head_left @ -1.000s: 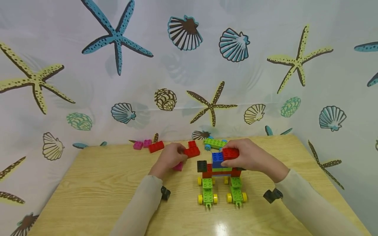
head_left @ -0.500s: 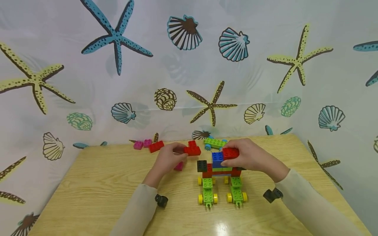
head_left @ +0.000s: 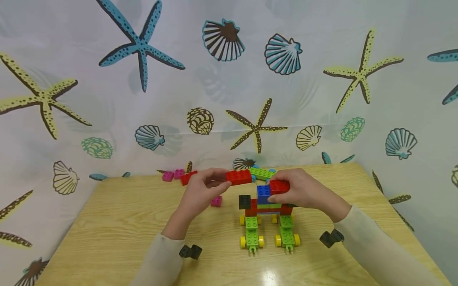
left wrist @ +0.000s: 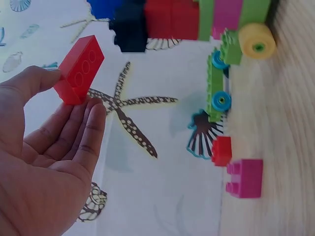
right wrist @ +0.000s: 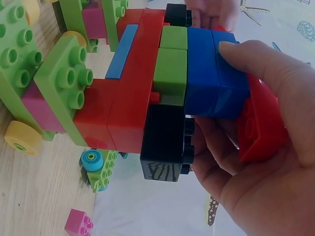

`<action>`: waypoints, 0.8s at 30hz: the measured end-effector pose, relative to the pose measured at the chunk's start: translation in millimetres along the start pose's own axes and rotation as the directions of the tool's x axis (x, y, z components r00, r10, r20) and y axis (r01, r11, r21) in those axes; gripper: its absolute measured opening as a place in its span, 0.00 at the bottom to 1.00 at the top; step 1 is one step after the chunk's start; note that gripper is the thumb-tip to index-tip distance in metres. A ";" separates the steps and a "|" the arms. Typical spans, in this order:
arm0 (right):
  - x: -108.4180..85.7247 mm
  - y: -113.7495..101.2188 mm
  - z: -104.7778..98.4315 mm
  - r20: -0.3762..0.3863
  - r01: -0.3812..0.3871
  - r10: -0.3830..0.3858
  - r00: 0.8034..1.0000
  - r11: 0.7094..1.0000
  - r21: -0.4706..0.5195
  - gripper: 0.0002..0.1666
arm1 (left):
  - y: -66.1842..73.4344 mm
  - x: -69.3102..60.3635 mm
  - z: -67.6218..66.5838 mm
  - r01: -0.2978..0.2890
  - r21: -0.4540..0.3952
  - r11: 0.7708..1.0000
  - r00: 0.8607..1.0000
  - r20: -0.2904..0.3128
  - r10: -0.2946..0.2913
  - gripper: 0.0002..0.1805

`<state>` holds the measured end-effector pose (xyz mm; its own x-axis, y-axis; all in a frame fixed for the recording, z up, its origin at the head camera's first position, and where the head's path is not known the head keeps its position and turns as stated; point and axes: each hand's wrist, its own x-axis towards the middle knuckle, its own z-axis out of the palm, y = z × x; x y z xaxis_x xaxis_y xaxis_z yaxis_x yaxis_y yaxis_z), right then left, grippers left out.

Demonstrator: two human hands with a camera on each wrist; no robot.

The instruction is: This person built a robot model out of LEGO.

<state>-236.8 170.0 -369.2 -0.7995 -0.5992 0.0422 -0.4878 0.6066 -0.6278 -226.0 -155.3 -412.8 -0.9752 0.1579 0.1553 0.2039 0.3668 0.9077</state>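
Observation:
My left hand [head_left: 204, 190] pinches a long red toy brick [head_left: 239, 177] by its end, above the table. In the left wrist view this brick [left wrist: 81, 69] shows its hollow underside, between thumb and fingertips. To its right, my right hand [head_left: 304, 188] grips the top of a brick vehicle. Its thumb presses on stacked blue bricks [right wrist: 211, 73], and another red brick [right wrist: 263, 123] lies against them under the palm. The vehicle has green wheeled bases [head_left: 251, 236] with yellow wheels, a red middle and black bricks [head_left: 245, 201]. The right fingers are partly hidden behind the bricks.
A green base with blue wheels [head_left: 262, 173] stands at the back. Pink bricks [head_left: 173, 175] and a red brick [head_left: 187, 178] lie back left; another pink brick [head_left: 216, 201] lies nearer. A small red brick [left wrist: 222, 151] shows in the left wrist view. A patterned cloth [head_left: 229, 91] hangs behind the wooden table.
My left hand has lifted the long red brick off the table and brought it right, towards the vehicle, as the forearm drew back. The right hand has stayed in place.

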 end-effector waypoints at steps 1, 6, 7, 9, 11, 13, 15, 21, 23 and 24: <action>0.0 0.1 -0.2 -0.003 0.000 0.000 1.000 1.000 -0.002 0.18 | 3.6 -2.0 0.4 -0.004 -0.008 1.000 1.000 0.008 0.004 0.20; 1.5 -1.4 0.6 0.006 -0.014 0.014 1.000 1.000 0.003 0.19 | 15.9 -9.8 2.2 -0.025 -0.041 0.999 0.999 0.047 0.027 0.21; 2.2 -2.2 1.0 0.010 -0.017 0.017 1.000 1.000 0.002 0.19 | 17.7 -10.6 2.7 -0.030 -0.048 0.998 0.998 0.052 0.032 0.20; 3.9 -4.2 1.6 0.017 -0.021 0.021 1.000 1.000 0.004 0.21 | 21.0 -11.8 3.8 -0.035 -0.051 0.998 0.997 0.062 0.038 0.20; 5.5 -7.0 3.2 0.021 -0.021 0.021 1.000 1.000 0.003 0.22 | 22.8 -13.8 4.7 -0.039 -0.049 0.998 0.996 0.074 0.042 0.19; 7.4 -8.9 4.5 0.023 -0.022 0.022 0.999 1.000 0.011 0.23 | 23.8 -15.2 5.4 -0.044 -0.041 0.998 0.995 0.088 0.047 0.19; 9.0 -10.1 5.5 0.023 -0.028 0.027 0.999 0.999 0.018 0.23 | 24.7 -16.2 6.0 -0.041 -0.032 0.999 0.994 0.098 0.044 0.18; 10.6 -10.4 9.3 0.015 -0.034 0.033 0.999 0.999 0.038 0.23 | 26.9 -19.5 8.8 -0.025 -0.004 1.000 0.993 0.118 0.025 0.18; 11.0 -11.0 10.0 0.010 -0.029 0.028 1.000 0.999 0.038 0.22 | 27.1 -19.8 9.7 -0.030 0.011 0.999 0.993 0.117 0.028 0.18; 11.3 -11.5 10.1 0.008 -0.026 0.026 1.000 0.999 0.035 0.22 | 27.5 -19.8 10.0 -0.034 0.021 0.999 0.993 0.113 0.031 0.19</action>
<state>-236.7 151.0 -369.3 -0.8090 -0.5875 0.0197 -0.4540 0.6032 -0.6557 -200.2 -139.2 -394.8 -0.9524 0.2715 0.1386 0.2384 0.3800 0.8938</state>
